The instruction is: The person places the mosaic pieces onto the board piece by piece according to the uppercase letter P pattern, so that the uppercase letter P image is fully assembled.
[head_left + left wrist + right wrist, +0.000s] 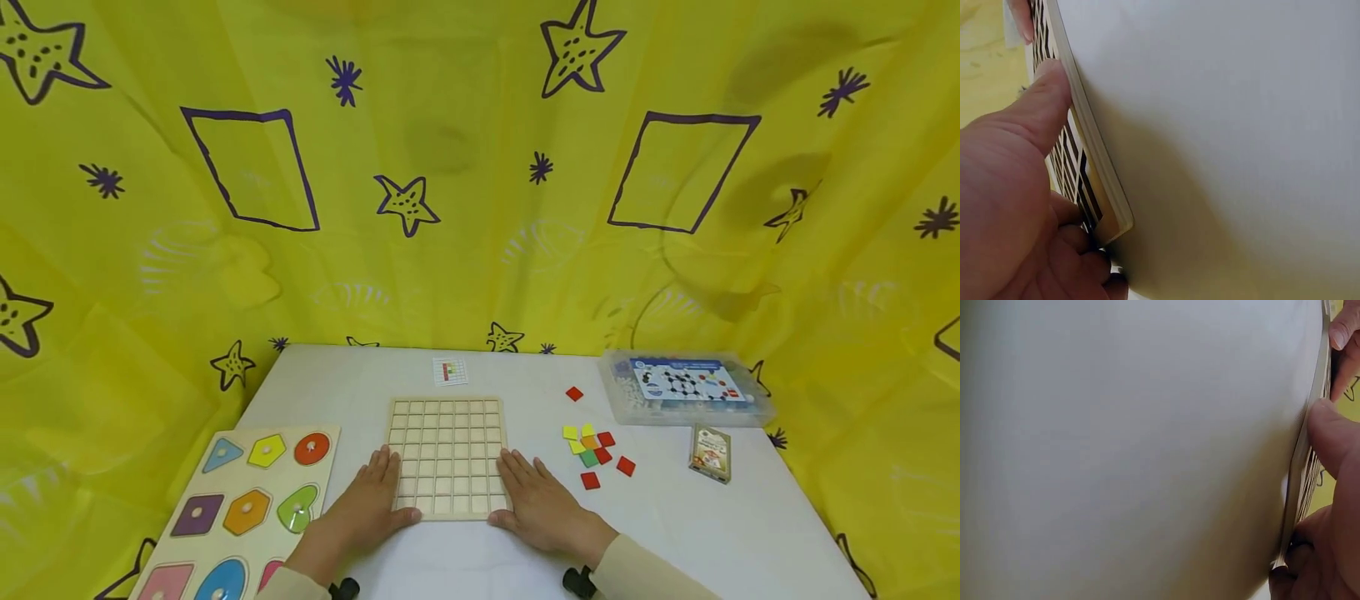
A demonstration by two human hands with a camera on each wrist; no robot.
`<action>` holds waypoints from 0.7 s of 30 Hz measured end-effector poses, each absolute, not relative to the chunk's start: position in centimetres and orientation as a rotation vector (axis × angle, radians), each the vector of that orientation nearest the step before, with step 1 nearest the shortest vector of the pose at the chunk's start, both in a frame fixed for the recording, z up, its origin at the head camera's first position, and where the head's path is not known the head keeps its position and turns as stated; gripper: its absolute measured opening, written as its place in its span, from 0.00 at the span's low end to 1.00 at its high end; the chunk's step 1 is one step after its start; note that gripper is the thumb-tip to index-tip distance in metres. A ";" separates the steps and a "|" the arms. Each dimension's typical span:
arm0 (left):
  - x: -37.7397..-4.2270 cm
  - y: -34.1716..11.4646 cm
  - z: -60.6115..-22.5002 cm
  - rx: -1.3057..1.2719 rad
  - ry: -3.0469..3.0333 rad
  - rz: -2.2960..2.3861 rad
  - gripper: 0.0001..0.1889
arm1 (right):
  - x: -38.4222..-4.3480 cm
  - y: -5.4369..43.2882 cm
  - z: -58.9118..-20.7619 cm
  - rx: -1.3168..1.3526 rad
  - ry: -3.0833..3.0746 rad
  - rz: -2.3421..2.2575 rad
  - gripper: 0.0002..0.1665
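Note:
In the head view a square wooden grid board (450,458) lies flat on the table, its compartments bare. My left hand (367,504) rests along its left side, fingers extended forward and the thumb at the near edge. On the opposite side my right hand (542,504) mirrors this, fingertips at the board's right edge and thumb at the near right corner. The left wrist view shows the left thumb (1050,94) against the near rim, with fingers (1075,256) around the corner. From the right wrist, the right thumb (1332,431) touches the same rim.
A wooden shape puzzle (330,450) with knobbed pieces lies at left. Beyond the board is a small grid card (450,372). Right of it lie several coloured square tiles (590,481), a clear plastic case (686,387) and a small box (710,452). A yellow curtain (480,275) hangs behind.

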State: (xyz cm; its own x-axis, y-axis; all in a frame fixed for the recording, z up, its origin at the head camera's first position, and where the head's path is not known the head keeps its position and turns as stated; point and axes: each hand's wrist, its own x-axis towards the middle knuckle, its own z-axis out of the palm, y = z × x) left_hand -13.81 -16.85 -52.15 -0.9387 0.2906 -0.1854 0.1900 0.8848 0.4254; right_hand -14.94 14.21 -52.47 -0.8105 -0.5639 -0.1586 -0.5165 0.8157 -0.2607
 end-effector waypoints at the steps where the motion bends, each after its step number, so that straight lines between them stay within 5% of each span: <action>1: -13.6 -16.5 -52.2 0.383 2.808 0.597 0.54 | -14.7 14.6 -52.6 -0.833 2.774 -0.307 0.52; 13: -11.3 -12.1 -52.4 0.532 2.824 0.616 0.54 | -11.0 19.3 -52.4 -0.758 2.792 -0.375 0.51; 21: -11.8 -13.1 -51.8 0.599 2.830 0.618 0.52 | -10.3 20.4 -52.5 -0.795 2.795 -0.393 0.50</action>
State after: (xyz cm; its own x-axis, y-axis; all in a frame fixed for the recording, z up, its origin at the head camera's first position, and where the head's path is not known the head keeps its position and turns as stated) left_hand -11.76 -13.10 -51.76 -0.9019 0.4222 -0.0910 0.3458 0.8321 0.4336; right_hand -10.27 20.36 -52.49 -0.8328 -0.5391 -0.1255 -0.4835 0.8189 -0.3091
